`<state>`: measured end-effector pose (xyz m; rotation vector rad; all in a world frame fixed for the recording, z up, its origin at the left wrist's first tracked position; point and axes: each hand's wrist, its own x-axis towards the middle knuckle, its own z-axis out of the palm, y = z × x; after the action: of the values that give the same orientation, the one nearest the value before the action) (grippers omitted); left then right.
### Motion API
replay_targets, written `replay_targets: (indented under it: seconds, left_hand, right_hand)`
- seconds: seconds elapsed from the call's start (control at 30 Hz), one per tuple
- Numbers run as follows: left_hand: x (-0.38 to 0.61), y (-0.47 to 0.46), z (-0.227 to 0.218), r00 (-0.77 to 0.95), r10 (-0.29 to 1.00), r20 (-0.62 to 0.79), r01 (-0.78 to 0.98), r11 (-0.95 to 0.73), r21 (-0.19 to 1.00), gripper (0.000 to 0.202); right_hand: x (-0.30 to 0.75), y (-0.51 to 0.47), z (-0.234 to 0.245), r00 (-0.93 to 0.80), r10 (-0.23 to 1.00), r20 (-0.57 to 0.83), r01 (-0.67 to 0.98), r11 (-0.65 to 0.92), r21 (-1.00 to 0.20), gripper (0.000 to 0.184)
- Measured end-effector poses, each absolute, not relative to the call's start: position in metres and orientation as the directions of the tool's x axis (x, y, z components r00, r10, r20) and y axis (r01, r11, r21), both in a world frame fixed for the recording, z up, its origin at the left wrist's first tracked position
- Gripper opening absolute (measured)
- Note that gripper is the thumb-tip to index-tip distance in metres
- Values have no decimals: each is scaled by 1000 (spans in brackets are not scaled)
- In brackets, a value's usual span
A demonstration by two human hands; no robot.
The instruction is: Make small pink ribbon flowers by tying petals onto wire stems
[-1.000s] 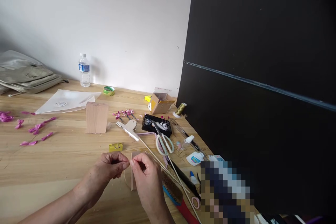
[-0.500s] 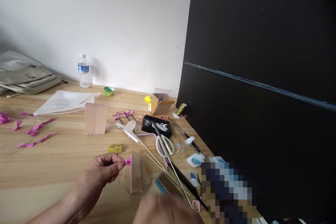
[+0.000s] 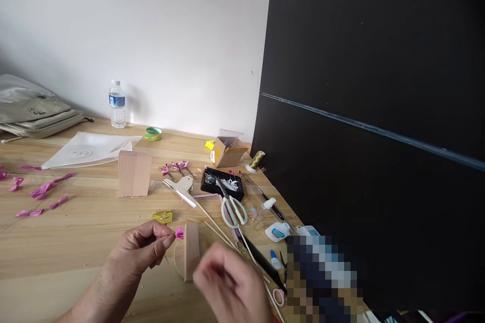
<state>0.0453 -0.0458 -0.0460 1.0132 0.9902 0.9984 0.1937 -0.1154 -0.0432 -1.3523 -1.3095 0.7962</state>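
Between the thumb and forefinger of my left hand (image 3: 146, 250) is a small pink petal (image 3: 179, 233), its fanned end showing past the fingertips. A thin dark strand hangs below these fingers. Beside the petal an upright wooden block (image 3: 192, 250) stands close to the fingertips. My right hand (image 3: 231, 280), blurred, is in front of the block and to its right with the fingers curled in; whatever they hold, if anything, is hidden. Several pink bow-shaped pieces (image 3: 41, 191) lie on the table at the left.
White-handled scissors (image 3: 234, 212) rest against a black tray (image 3: 223, 184). Near them are a metal clip (image 3: 182, 191), a comb (image 3: 261, 257), a glue bottle (image 3: 277, 232) and thin sticks. Farther back stand a wooden block (image 3: 134, 174), a cardboard box (image 3: 229, 151) and a water bottle (image 3: 117, 106).
My right hand has risen from the bottom edge to beside the wooden block, covering the brush. The left hand keeps its pinch on the petal. The view has shifted slightly.
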Motion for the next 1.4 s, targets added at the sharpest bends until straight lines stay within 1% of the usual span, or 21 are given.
replay_targets:
  seconds: [0.07, 0.13, 0.17, 0.27, 0.3, 0.47, 0.57, 0.63, 0.7, 0.77, 0.83, 0.93, 1.07, 1.13, 1.27, 1.4]
  left_hand:
    - [46, -47, -42, 232, 961, -151, -157, 191, 969, 27]
    - [47, -48, -41, 248, 958, -142, -132, 179, 975, 26]
    - [48, -47, -41, 256, 957, -135, -126, 172, 977, 25]
    - [49, -46, -44, 266, 956, -124, -118, 160, 980, 23]
    - [49, -45, -46, 266, 956, -126, -115, 161, 980, 23]
    - [50, -45, -51, 260, 952, -164, -87, 192, 977, 25]
    - [51, -45, -52, 253, 952, -171, -84, 198, 977, 25]
    - [52, -45, -53, 253, 952, -171, -88, 198, 976, 24]
    - [53, -45, -52, 251, 954, -166, -102, 196, 975, 24]
    - [54, -45, -51, 244, 955, -167, -116, 200, 973, 24]
    - [54, -44, -49, 234, 955, -185, -121, 217, 969, 25]
    - [54, -44, -49, 218, 955, -200, -111, 228, 967, 27]
    - [54, -45, -55, 231, 958, -172, -91, 198, 976, 26]
    - [54, -46, -58, 239, 956, -168, -92, 194, 977, 25]
    - [55, -46, -58, 240, 953, -184, -97, 212, 972, 24]
    - [56, -45, -54, 240, 953, -184, -106, 214, 971, 25]
  right_hand:
    - [188, -96, -41, 246, 958, 150, 197, 102, -975, 24]
    - [183, -83, -41, 235, 965, 120, 148, 87, -985, 26]
    - [180, -79, -42, 224, 968, 112, 132, 83, -988, 24]
    - [176, -74, -45, 198, 975, 102, 137, 76, -988, 11]
    - [175, -73, -46, 199, 974, 109, 156, 78, -985, 10]
    - [172, -72, -50, 262, 947, 187, 304, 103, -947, 17]
    - [170, -70, -53, 261, 945, 196, 338, 101, -936, 19]
    - [171, -69, -54, 250, 953, 171, 310, 88, -947, 20]
    - [174, -69, -53, 240, 963, 120, 244, 60, -968, 21]
    - [179, -69, -50, 261, 962, 79, 164, 37, -986, 24]
    - [184, -70, -47, 299, 952, 64, 118, 30, -993, 27]
    - [188, -73, -44, 280, 956, 84, 139, 46, -989, 25]
    - [180, -72, -49, 229, 967, 111, 174, 72, -982, 13]
    - [176, -71, -53, 232, 966, 113, 197, 67, -978, 12]
    - [176, -69, -53, 242, 965, 101, 228, 44, -973, 17]
    - [182, -71, -46, 228, 973, 43, 179, 2, -984, 28]
